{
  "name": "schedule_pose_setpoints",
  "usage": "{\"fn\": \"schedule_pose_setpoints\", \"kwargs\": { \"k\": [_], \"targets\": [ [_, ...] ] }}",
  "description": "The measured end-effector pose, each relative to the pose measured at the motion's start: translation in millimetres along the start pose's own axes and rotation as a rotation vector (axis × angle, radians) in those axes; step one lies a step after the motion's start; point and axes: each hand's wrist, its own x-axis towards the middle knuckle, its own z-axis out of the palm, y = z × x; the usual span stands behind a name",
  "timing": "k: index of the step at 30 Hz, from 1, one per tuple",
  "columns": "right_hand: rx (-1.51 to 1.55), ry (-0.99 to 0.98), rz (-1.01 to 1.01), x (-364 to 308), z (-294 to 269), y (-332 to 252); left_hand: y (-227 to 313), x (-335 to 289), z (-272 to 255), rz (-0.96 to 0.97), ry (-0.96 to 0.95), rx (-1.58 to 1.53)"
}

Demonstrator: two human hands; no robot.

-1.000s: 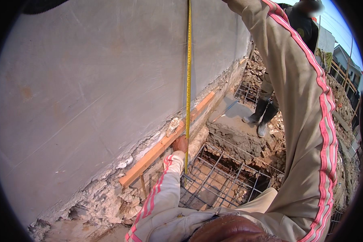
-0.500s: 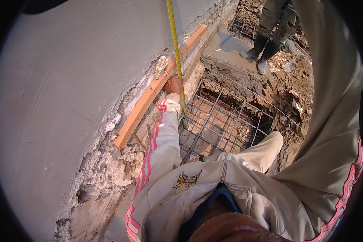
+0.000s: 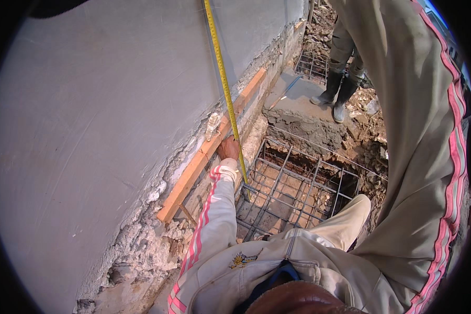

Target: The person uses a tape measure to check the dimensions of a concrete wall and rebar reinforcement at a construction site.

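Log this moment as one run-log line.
left hand: at yellow tape measure, beside wooden batten; right hand: out of view; tape: extended before grey wall; nearby: another person's boots

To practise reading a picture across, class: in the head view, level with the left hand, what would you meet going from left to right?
Grey wall, rough broken wall base, wooden strip, left hand, yellow tape measure, steel bar grid, right sleeve with pink stripes.
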Motion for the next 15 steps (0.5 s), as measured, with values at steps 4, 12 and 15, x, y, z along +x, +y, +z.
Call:
{"fn": "schedule_pose_setpoints", "kwargs": {
  "k": [4, 12, 15],
  "targets": [
    [-0.021, 0.018, 0.02, -3, -10, 4, 2, 0, -14, -0.065, -0.056, -0.038],
    [-0.003, -0.064, 0.036, -26, 8, 24, 20, -2, -15, -0.103, -0.12, -0.021],
    [0.024, -0.117, 0.019, -43, 25, 27, 22, -8, -7, -0.086, -0.13, -0.042]
  ]
}}
